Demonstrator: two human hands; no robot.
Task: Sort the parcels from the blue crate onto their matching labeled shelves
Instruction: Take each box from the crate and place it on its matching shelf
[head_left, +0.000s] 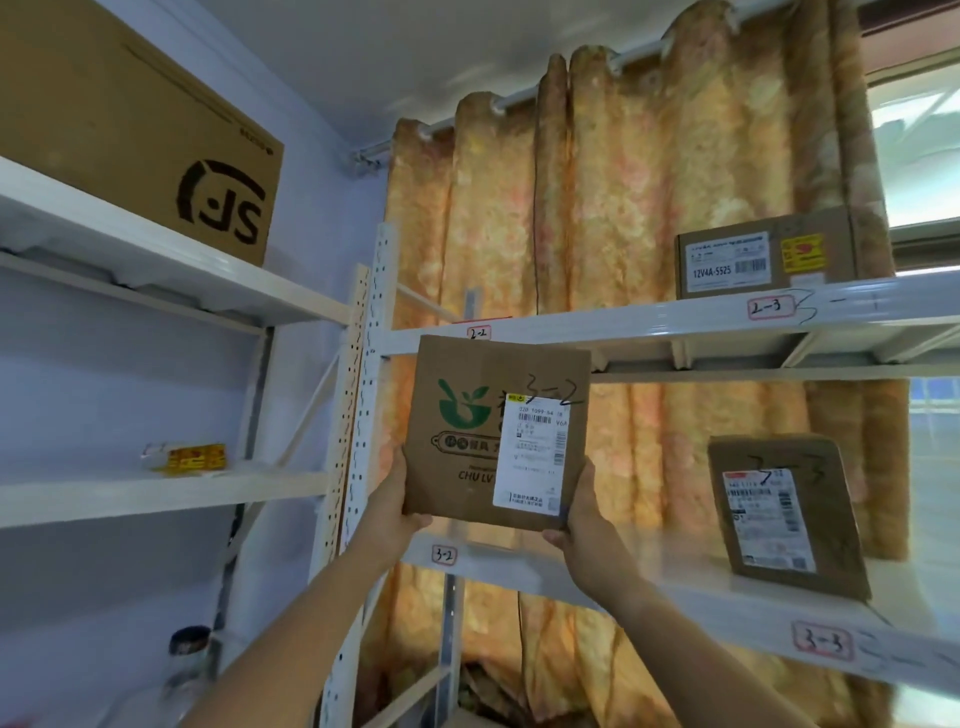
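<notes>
the fingers (417, 518) of the left hand (392, 501) curl round the lower left corner of a cardboard box (467, 441). the right hand (584, 514) clasps the lower right corner the same way, with one fingertip hooked under the bottom edge. the other fingers are mostly hidden behind the card. both hands are gripping the box and hold it upright in the air at the middle of the frame. its white shipping label (530, 452) faces the camera and "3-2" is handwritten near its top right. it hangs just above the front edge of the lower shelf (524, 569), where a small tag (444, 555) below the left hand also reads 3-2.

the box looks light, since it is held up by its bottom corners alone. the card seems stiff, dry and easy to grip, though a hard squeeze could dent the corners. what is inside cannot be told, so it is safer to set it down than to drop it. a low hold on the two sides, as now, should let the base slide onto the shelf first.

right of centre on the same shelf, a second box (784, 514) marked 3-3 leans back. a smaller box (763, 260) sits on the shelf above at upper right, and a big carton (130, 130) at upper left. a patterned curtain (597, 182) hangs behind the shelves.
</notes>
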